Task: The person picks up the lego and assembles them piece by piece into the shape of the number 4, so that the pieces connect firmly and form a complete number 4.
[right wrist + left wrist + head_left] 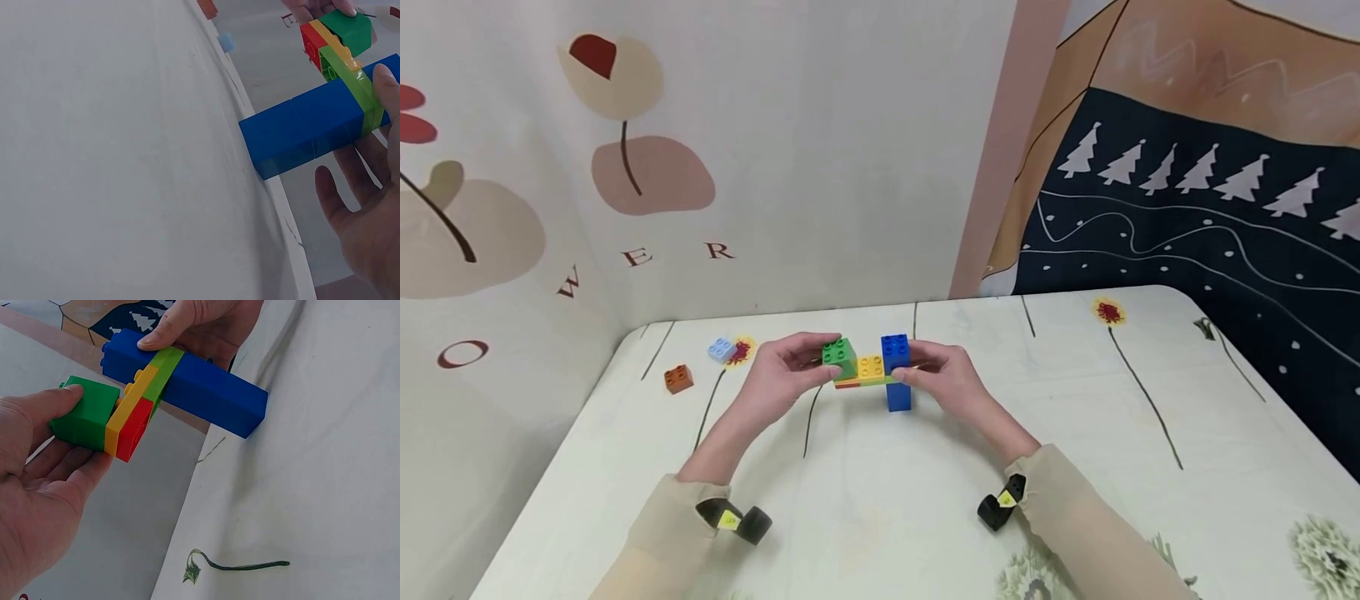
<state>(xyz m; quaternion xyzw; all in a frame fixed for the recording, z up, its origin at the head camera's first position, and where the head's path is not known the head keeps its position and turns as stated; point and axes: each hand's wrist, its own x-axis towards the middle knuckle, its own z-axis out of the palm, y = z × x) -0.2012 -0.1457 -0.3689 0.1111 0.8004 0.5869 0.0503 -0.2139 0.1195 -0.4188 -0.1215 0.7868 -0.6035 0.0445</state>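
Note:
My left hand (778,375) pinches a dark green toy brick (87,415) between thumb and fingers. That brick sits against the studded yellow plate (870,367), and a narrow gap shows between them. Beneath the yellow lie a red piece (134,431) and a light green piece (164,372). A blue column of bricks (303,128) stands upright on the table, crossed near its top by the light green piece. My right hand (951,383) holds the structure there, its thumb on the upper blue brick (895,352) close to the light green piece.
At the table's back left lie a loose orange-brown brick (678,379) and a light blue brick (722,350). A flower-printed white cloth (865,500) covers the table. Printed hangings (820,150) rise behind its back edge.

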